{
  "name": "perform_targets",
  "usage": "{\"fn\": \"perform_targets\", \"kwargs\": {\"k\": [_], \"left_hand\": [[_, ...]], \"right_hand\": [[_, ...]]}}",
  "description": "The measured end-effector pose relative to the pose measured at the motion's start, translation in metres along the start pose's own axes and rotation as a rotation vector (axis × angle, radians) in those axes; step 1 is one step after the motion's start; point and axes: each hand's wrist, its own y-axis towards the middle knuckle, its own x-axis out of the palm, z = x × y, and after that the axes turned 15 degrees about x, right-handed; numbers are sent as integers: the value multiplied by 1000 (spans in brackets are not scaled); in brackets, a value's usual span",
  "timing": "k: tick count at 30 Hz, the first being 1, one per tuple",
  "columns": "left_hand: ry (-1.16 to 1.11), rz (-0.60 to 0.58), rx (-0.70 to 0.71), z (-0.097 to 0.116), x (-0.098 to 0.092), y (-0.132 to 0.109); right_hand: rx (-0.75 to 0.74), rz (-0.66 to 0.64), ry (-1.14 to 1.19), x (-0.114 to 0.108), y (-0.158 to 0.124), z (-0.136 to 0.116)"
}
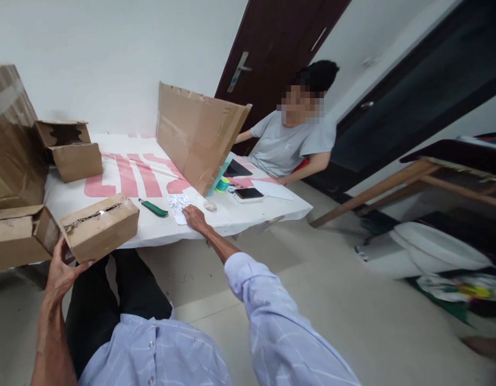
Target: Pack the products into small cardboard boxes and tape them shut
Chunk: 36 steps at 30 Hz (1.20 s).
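At table edge, small cardboard box

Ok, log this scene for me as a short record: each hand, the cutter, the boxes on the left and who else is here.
Left hand: holding the small box by one end
Right hand: fingers on the printed sheet
Cutter: green, lying between small box and printed sheet
Boxes on the left: large box; open box beside it
Other person: grey T-shirt, beyond the upright cardboard
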Motion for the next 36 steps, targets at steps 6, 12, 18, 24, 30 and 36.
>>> {"fn": "perform_targets", "kwargs": {"k": [6,12,18,24,30,36], "left_hand": [[-62,-12,15,-15,-2,-2],[-44,25,96,-2,-1,-5],[23,72,187,26,-4,-1],[1,0,166,40,-9,5],[122,-116,161,54,-17,13],[133,-196,164,54,-22,14]], "right_hand": [[-29,105,165,-10,-11,-4],[-223,107,425,-10,-30,-72],[-446,-144,805,-18,-70,-162],[-434,-99,831,-27,-110,-173],[-389,-145,856,-30,-130,-165],[-409,-96,848,-34,-139,-167]]}}
